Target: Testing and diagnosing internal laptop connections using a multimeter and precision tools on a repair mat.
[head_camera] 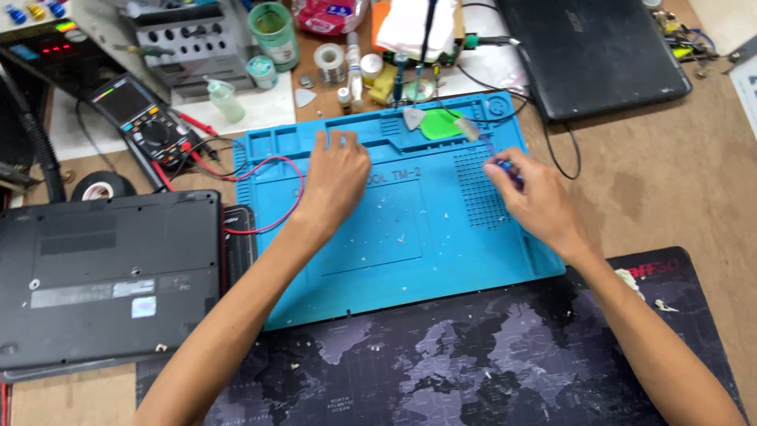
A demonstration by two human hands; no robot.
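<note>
Head view: our right hand (pixel 536 201) grips a small brush (pixel 482 140) over the blue mat's (pixel 410 237) far-right trays; left hand (pixel 337 175) rests open on it. We should sweep lightly, holding the mat flat.

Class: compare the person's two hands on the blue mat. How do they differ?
The left hand lies palm down on the mat, holding nothing; the right hand grips a small brush. The left is near the mat's middle, the right near its right edge. Both are bare.

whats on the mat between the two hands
Between the left hand and right hand, the head view shows bare blue mat with pale specks and a gridded patch; no tool.
</note>
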